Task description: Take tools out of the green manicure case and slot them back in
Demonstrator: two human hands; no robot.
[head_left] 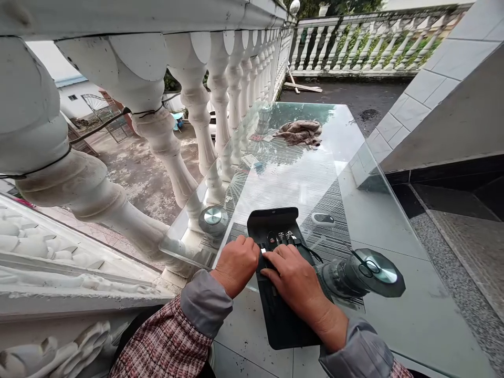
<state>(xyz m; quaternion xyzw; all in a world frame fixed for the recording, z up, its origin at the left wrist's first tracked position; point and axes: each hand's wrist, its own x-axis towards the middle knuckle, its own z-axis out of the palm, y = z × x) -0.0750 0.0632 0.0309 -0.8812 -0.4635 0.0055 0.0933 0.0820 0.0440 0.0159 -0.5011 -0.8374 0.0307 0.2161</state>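
Note:
An opened black manicure case (289, 328) lies lengthwise on the glass table. Its top flap (272, 220) is folded back, and nail clippers (290, 236) and other small metal tools stick up from its slots. My left hand (239, 265) is closed in a fist at the case's left edge; anything inside it is hidden. Across the case's middle lies my right hand (295, 283), fingers bent, with thumb and index tips gripping near the left edge. A small silver piece (263, 251) shows between my hands. My right hand covers part of the slots.
The glass table (394, 231) carries a computer mouse (323, 219), a crumpled brown cloth (300, 133) and a small box (251, 160). Round metal-topped supports (213, 216) show under the glass. White balusters (173, 147) line the left; a tiled slanting wall (425, 94) rises at right.

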